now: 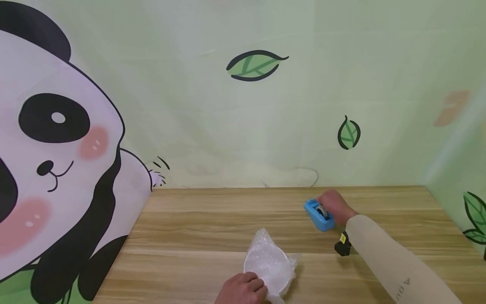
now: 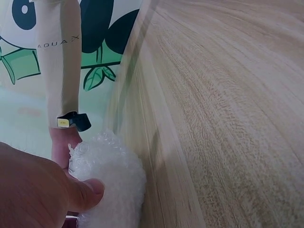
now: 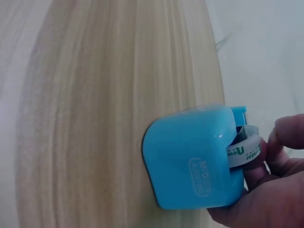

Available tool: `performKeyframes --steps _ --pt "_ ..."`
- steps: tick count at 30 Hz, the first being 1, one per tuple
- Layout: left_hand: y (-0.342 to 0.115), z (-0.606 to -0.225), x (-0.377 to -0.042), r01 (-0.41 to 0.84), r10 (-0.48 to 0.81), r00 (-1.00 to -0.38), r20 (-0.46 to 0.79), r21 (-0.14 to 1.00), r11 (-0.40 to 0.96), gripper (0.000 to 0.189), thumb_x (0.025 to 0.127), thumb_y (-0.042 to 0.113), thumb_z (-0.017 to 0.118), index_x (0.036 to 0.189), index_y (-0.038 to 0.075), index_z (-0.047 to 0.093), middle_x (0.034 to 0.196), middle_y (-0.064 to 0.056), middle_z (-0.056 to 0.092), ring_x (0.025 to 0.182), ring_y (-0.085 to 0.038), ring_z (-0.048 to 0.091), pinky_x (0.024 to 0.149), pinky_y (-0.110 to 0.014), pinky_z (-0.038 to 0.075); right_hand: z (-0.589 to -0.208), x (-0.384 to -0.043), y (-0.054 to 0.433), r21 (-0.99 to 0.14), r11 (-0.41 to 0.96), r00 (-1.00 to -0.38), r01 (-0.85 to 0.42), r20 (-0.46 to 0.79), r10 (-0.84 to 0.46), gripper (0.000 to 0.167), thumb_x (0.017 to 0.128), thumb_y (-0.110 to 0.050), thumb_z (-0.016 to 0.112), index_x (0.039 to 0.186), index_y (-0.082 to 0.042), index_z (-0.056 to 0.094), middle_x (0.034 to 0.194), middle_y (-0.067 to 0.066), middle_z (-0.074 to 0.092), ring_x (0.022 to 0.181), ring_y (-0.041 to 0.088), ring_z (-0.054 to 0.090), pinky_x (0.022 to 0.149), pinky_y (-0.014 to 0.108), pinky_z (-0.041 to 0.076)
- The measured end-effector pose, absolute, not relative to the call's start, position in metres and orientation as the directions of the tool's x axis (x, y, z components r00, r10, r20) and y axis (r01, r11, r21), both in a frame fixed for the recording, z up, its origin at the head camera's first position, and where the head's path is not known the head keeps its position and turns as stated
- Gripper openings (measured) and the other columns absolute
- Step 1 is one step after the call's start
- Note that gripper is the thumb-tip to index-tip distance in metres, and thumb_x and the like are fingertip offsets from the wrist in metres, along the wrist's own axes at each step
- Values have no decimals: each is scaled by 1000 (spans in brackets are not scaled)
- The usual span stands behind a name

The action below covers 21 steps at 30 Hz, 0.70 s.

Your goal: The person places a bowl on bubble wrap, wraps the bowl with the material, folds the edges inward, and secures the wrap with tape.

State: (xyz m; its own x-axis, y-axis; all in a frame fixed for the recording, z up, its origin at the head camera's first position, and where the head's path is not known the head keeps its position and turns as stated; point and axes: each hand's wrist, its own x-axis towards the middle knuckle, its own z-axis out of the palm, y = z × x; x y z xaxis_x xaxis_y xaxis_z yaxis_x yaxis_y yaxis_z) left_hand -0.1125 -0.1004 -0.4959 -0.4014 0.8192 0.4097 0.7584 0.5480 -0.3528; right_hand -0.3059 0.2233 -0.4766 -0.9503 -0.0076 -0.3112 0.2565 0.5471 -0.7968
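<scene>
The tape dispenser [image 3: 183, 159] is bright blue, its roll [image 3: 244, 152] lettered green on white. The bubble wrap [image 1: 269, 266] is whitish, the tabletop [image 1: 190, 236] tan wood grain, the backdrop [image 1: 190, 118] pale green.

Right grip [image 1: 336, 206] beyond left grip [image 1: 243, 289]

A bubble-wrapped bundle [image 1: 271, 266] sits near six o'clock over the worktop [image 1: 197, 240]; a round white form shows through the clear wrap, whose loose ends jut toward twelve and three. The left hand [image 1: 243, 289] grips it from eight o'clock. Between one and two o'clock from it, a glossy blue tape dispenser [image 1: 317, 217] slants from eleven to five, white tape [image 3: 244, 151] lettered green; the right hand [image 1: 337, 206] holds it from two o'clock.
</scene>
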Motion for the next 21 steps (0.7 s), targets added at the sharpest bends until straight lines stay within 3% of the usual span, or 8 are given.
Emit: performKeyframes --steps 3,7,10,14,19,21 --pt "-101 -496 -112 762 818 -416 396 -339 552 29 86 50 74 72 26 62 75 18 65 80 1 60 70 -13 45 -478 -304 225 -818 522 -956 241 -291 -16 17 100 -13 43 86 -3 45 94 10 40 92 27 43 83 38 38" --pt "-101 -496 -111 766 816 -430 386 -322 556 30 87 50 73 73 26 62 76 18 65 80 1 61 70 -13 45 -484 -303 228 -838 514 -974 180 -225 -26 24 104 -13 48 108 7 59 110 18 57 105 31 52 89 41 45" --pt "-101 -497 -111 760 815 -424 394 -334 557 28 86 48 74 73 26 62 76 18 66 80 1 61 70 -14 45 -487 -303 228 -840 528 -986 125 -163 -26 19 103 -12 55 105 5 62 105 15 60 98 29 54 80 36 46" --pt "-100 -499 -112 746 816 -405 413 -366 556 25 83 45 74 72 27 61 76 19 65 81 1 60 71 -14 46 -487 -302 230 -834 548 -993 69 -111 -43 15 101 -10 60 103 5 61 98 12 60 93 27 55 75 33 45" --pt "-101 -500 -113 741 816 -391 426 -381 553 24 81 44 74 72 27 61 76 19 65 80 1 60 71 -13 46 -482 -300 232 -826 562 -991 44 -109 -83 36 101 -11 60 129 9 53 113 24 67 101 31 64 83 38 53" --pt "-101 -500 -112 744 817 -397 419 -375 554 23 82 44 74 72 27 61 76 19 65 80 1 60 71 -14 46 -480 -299 232 -824 566 -990 39 -109 -91 40 100 -10 60 133 10 52 115 26 68 102 31 66 85 40 54"
